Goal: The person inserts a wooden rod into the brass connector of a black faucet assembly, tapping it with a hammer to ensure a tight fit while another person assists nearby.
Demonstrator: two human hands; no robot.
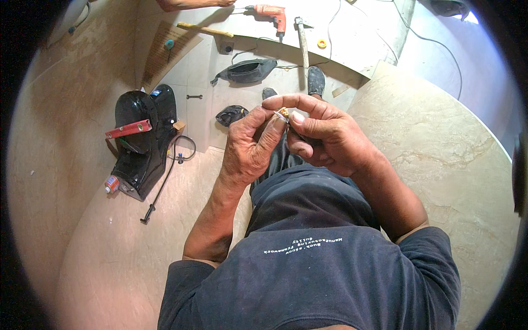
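Note:
A small brass-coloured fitting [284, 112] with a whitish part on it is held up in front of my body. My left hand [250, 143] pinches it between thumb and fingers. Curled around its other side, my right hand [330, 132] has its thumb and forefinger close against the piece; the fingers partly hide it, so its full shape cannot be made out. Below the hands are my dark trousers and shirt.
At left, a glossy black moulded case [135, 143] carries a red spirit level [128, 129], beside a black hose [162, 190]. Ahead lie a red drill [272, 15], hammer [303, 47], yellow ring-shaped roll [322, 44] and black pouch [246, 70]. Another person's arm [192, 4] reaches in.

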